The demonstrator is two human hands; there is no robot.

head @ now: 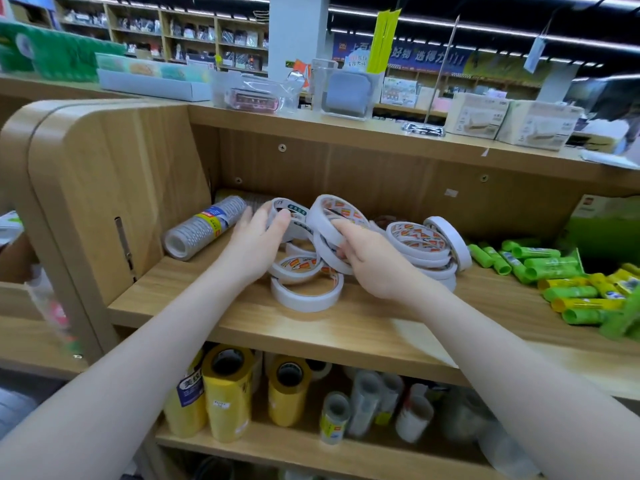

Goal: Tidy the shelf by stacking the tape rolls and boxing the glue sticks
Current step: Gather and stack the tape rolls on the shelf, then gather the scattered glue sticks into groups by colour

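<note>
Nearest the person, in front of both wrists, runs the bare front strip of the light wooden shelf board (242,317), the only open room for setting a stack down; its front edge drops straight to the shelf below, where fat yellow tape rolls (227,389) stand.

Between the two hands lies a loose heap of white double-sided tape rolls (306,289), some flat, some tilted on each other, so the stacking looks barely begun. The left hand (256,242) curls its fingers round a white tape roll with a green label (287,211), lifted on edge. The right hand (367,261) pinches another white tape roll with a red label (334,213), index finger through its core. Just right of that hand a leaning pile of more white rolls (422,247) waits.

Further right, well apart from the hand, green and yellow glue sticks (554,282) lie scattered, none boxed; a green carton (604,230) behind them may be their box, though it is blurred.

Beyond the left hand a clear-wrapped sleeve of tape (204,226) lies against the side wall, so room there is tight.
</note>
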